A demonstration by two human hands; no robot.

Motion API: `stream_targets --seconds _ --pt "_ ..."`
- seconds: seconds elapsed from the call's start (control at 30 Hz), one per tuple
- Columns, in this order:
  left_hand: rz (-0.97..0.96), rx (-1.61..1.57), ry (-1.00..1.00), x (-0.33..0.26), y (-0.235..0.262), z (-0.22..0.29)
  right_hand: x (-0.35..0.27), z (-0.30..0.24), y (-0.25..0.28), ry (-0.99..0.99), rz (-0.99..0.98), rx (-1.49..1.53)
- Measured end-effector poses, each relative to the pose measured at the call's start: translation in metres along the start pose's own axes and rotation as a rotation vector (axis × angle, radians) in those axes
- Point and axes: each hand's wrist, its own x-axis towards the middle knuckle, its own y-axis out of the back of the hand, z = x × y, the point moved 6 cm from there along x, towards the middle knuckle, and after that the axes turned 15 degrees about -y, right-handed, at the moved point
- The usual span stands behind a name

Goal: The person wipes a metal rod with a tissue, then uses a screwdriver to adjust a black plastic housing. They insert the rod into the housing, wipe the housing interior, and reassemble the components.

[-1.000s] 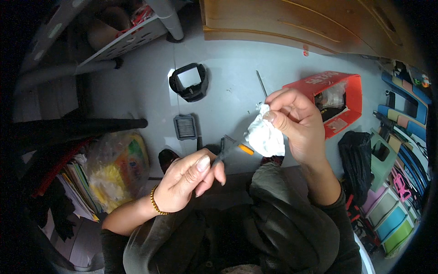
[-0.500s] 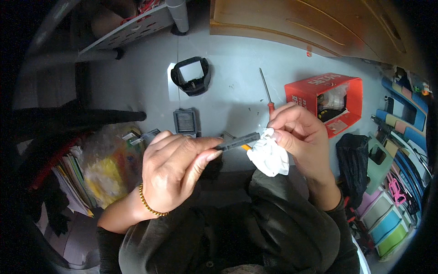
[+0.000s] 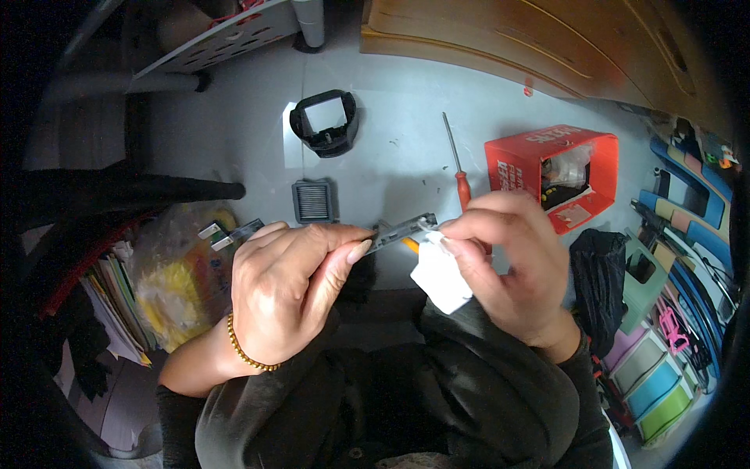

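Observation:
Between thumb and fingers, my left hand (image 3: 281, 270) pinches one end of a slim dark-grey plastic strip (image 3: 400, 232) with small cut-outs. My right hand (image 3: 516, 262) is closed on a white tissue (image 3: 442, 275), gripping it at the strip's far end; most of the tissue hangs below the fingers. Just beyond that hand, a red-handled screwdriver (image 3: 462, 186) lies on the floor. Farther off stand a black plastic housing (image 3: 328, 147) with a rectangular opening and a grey ribbed square part (image 3: 313, 202). Something orange shows partly behind the strip.
An open red box (image 3: 513, 173) with bagged items sits at the right, near a black bag (image 3: 598, 270) and several coloured plastic things. At the left are a clear bag with yellow contents (image 3: 172, 301) and stacked papers (image 3: 117, 305). A wooden cabinet (image 3: 500, 39) borders the far side.
The strip has turned in my left hand, so its cut-outs now show. My right hand has shifted its hold, and the tissue hangs flatter and slightly further left.

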Motion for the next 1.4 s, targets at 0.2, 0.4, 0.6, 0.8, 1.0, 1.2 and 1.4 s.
stream_targets --seconds 0.2,0.4,0.6,0.8,1.0,1.2,1.4 --pt "-0.021 0.078 -0.104 0.005 0.0 0.008 -0.006 -0.003 -0.009 0.114 0.038 -0.121" --pt "-0.025 0.225 -0.183 0.008 -0.007 0.016 -0.006 -0.011 -0.019 0.269 0.005 -0.388" --pt "-0.009 0.249 -0.183 0.006 -0.007 0.014 -0.006 -0.008 -0.026 0.275 0.003 -0.364" --pt "-0.029 0.247 -0.161 0.004 -0.007 0.016 0.0 0.025 -0.026 -0.169 -0.068 0.158" --pt "-0.018 0.244 -0.165 0.006 -0.007 0.016 -0.002 0.021 -0.024 -0.126 -0.025 0.131" --pt "-0.037 0.243 -0.14 0.006 -0.006 0.016 -0.007 0.012 -0.025 0.137 0.039 -0.154" --pt "-0.045 0.185 -0.04 0.003 -0.004 0.009 -0.017 0.008 -0.03 0.292 0.012 -0.262"
